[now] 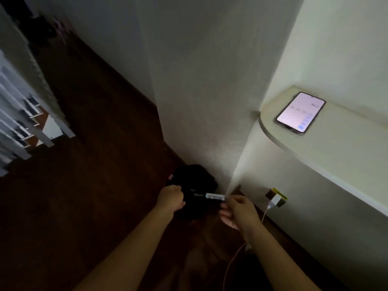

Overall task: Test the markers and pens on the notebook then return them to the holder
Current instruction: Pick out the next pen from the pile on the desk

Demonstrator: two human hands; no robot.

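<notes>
A marker [214,196] is held level above the black bag [196,177] on the floor [84,185]: the left hand [171,199] curls round its dark end, the right hand [239,208] pinches its white end.

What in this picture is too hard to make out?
Head view, dim and blurred:
- Marker, held between the left hand and right hand: the label is too small to read, and its dark end merges with the black heap behind it.
- Black heap on the floor: too dark to identify.
- Phone on the shelf: the screen text is blurred.
- Cable: cut off by the bottom edge.
</notes>
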